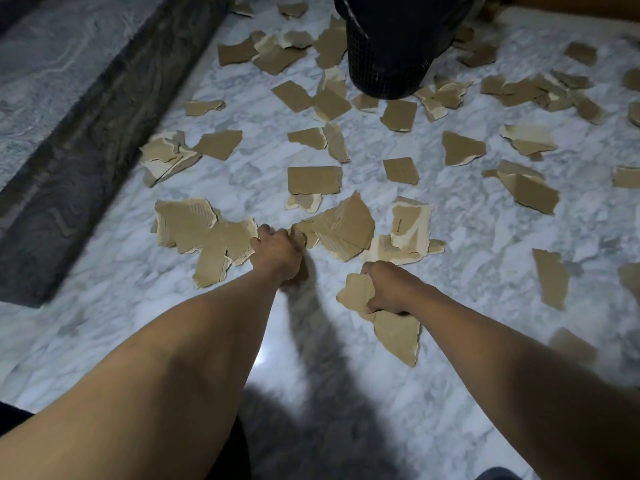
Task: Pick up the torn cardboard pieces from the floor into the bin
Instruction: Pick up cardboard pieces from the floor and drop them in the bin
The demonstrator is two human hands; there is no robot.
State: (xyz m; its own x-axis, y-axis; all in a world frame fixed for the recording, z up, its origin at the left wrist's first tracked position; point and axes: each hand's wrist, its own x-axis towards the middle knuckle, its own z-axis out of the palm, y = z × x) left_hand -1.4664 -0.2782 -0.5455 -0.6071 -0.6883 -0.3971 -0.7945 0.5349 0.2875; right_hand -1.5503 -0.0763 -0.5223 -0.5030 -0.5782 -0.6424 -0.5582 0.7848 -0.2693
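Note:
Several torn brown cardboard pieces (314, 180) lie scattered over the white marble floor (145, 317). A dark mesh bin (391, 46) stands at the top centre, far beyond both hands. My left hand (277, 252) grips the edge of a folded cardboard piece (346, 225) that lifts off the floor to its right. My right hand (389, 287) holds a bunch of cardboard pieces (393, 332), one hanging down below the fist. Both arms reach forward from the bottom of the view.
A dark stone border strip (86, 161) runs diagonally along the left, with grey patterned floor beyond it. Cardboard scraps crowd around the bin's base and the right side. A large cardboard cluster (204, 233) lies just left of my left hand.

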